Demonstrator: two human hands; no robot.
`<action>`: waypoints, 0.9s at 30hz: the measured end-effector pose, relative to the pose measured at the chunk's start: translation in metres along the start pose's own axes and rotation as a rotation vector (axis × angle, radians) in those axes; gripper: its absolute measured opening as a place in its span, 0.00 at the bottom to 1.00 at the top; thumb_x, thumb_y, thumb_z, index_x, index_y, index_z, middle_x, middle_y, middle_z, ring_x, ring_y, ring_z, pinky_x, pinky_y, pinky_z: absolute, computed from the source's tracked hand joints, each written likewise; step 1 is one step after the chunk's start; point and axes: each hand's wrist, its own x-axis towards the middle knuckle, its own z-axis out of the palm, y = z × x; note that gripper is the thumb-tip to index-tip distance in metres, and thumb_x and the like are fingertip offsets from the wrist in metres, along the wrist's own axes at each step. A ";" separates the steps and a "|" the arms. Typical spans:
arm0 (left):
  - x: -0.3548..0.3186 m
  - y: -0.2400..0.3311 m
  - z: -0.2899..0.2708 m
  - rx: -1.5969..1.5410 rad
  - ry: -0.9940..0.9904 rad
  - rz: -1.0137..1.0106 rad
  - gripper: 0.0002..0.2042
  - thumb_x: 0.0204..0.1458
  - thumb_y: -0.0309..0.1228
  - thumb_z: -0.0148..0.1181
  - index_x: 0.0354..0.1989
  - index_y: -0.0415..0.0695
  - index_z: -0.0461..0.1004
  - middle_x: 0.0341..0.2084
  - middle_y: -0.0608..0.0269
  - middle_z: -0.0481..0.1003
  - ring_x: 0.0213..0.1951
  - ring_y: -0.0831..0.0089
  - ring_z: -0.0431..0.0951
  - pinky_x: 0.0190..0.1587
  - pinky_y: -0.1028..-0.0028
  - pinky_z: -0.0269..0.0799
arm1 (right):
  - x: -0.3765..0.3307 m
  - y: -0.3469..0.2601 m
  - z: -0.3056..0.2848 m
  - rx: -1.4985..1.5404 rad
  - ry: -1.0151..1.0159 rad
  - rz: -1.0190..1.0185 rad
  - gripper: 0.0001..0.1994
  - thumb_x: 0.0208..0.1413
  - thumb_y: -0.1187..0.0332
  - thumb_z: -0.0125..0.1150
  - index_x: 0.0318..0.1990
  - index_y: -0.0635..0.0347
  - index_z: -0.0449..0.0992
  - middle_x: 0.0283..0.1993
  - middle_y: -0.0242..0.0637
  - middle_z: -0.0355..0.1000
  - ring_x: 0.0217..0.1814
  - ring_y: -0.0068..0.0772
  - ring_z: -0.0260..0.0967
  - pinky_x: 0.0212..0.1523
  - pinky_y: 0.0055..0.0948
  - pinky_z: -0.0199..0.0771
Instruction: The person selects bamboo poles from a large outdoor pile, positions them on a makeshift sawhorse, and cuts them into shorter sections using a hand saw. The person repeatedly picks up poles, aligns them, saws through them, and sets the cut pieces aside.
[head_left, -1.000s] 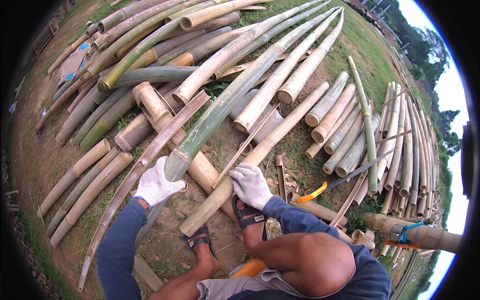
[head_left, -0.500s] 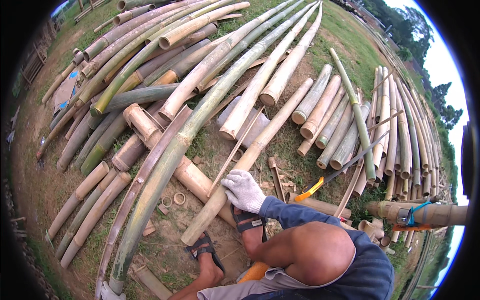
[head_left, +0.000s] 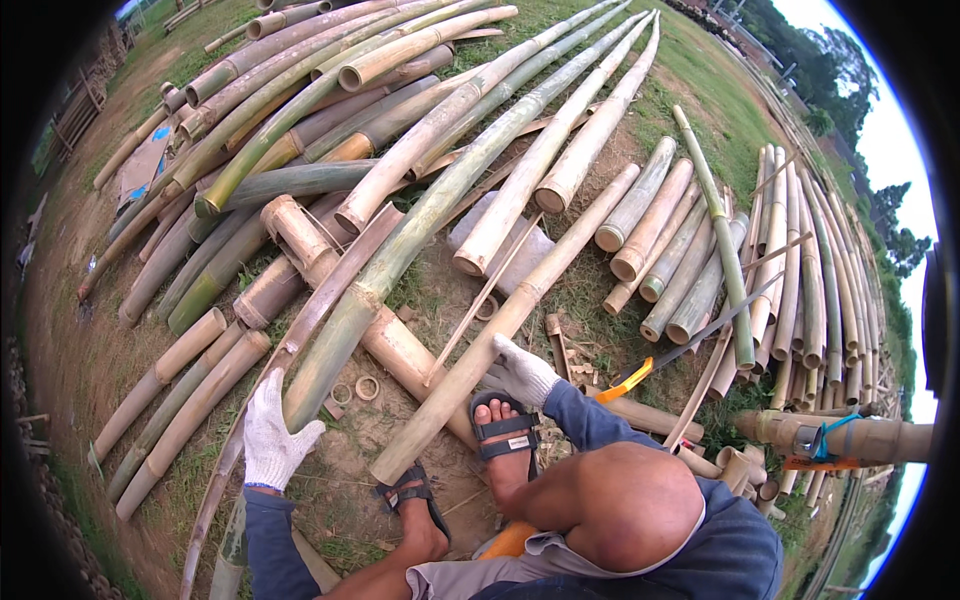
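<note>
My left hand (head_left: pixel 275 435) wears a white knit glove. It lies over the long green bamboo pole (head_left: pixel 335 350), close to a split bamboo strip (head_left: pixel 300 335), with fingers stretched and thumb apart. My right hand (head_left: pixel 525 375), also gloved, is at the right side of a pale bamboo pole (head_left: pixel 460 395), its fingers spread and the tips partly hidden by the pole. That pale pole slants across a thicker bamboo length (head_left: pixel 395 350) on the ground. A thin bamboo stick (head_left: pixel 480 300) rests beside it.
A saw (head_left: pixel 630 380) with a yellow handle lies at the right. Cut bamboo lengths (head_left: pixel 650 225) and a large stack (head_left: pixel 815 270) lie beyond it. Another bamboo pile (head_left: pixel 260 140) fills the upper left. Bamboo rings (head_left: pixel 368 387) lie near my sandalled feet (head_left: pixel 505 440).
My left hand has moved up along the green pole from the lower edge. My right hand has shifted from on top of the pale pole to its right side, with its fingers opened.
</note>
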 end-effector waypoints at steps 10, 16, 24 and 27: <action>0.062 0.015 0.039 0.018 -0.170 -0.157 0.49 0.47 0.48 0.80 0.77 0.44 0.65 0.61 0.39 0.79 0.60 0.43 0.83 0.65 0.51 0.79 | 0.020 -0.072 0.039 -0.074 0.067 -0.170 0.30 0.70 0.52 0.75 0.70 0.57 0.72 0.64 0.44 0.78 0.66 0.46 0.79 0.71 0.59 0.80; 0.046 0.007 0.043 -0.007 -0.086 -0.101 0.45 0.47 0.44 0.81 0.74 0.43 0.69 0.60 0.41 0.80 0.60 0.45 0.83 0.64 0.52 0.80 | 0.056 -0.240 0.030 -0.116 0.367 -0.508 0.36 0.64 0.49 0.81 0.70 0.60 0.72 0.63 0.46 0.78 0.61 0.50 0.80 0.67 0.59 0.82; -0.029 -0.039 0.011 0.040 -0.051 -0.161 0.44 0.43 0.37 0.83 0.72 0.44 0.70 0.56 0.45 0.79 0.58 0.45 0.83 0.61 0.52 0.81 | 0.074 -0.269 -0.065 -0.899 1.000 -0.848 0.34 0.60 0.52 0.76 0.66 0.68 0.80 0.62 0.54 0.81 0.61 0.52 0.81 0.63 0.50 0.80; -0.063 -0.053 0.005 0.120 -0.088 -0.264 0.43 0.42 0.35 0.83 0.71 0.46 0.71 0.54 0.48 0.79 0.57 0.46 0.83 0.60 0.53 0.81 | 0.058 -0.216 -0.074 -1.377 0.822 -1.025 0.33 0.67 0.52 0.71 0.71 0.68 0.74 0.60 0.58 0.79 0.63 0.54 0.77 0.67 0.49 0.76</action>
